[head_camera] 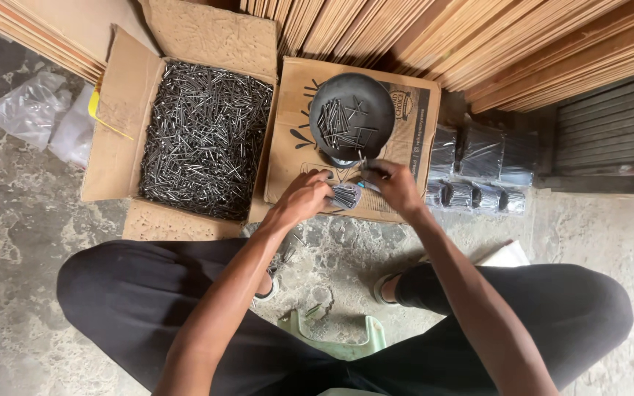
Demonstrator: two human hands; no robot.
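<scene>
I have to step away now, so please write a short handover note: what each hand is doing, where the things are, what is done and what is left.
Left hand: grips a bundle of grey steel nails.
Right hand: pinches a few nails above that bundle.
Round black pan: on a flattened cardboard sheet, loose nails inside.
Open cardboard box: full of nails, at left.
Done: clear packed nail bags piled at right.
Left: pan and box nails.

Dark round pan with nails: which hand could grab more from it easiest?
Probably the right hand. It sits just below the dark round pan, pinching only a nail or two. The left hand is full, gripping a bundle of nails.
</scene>
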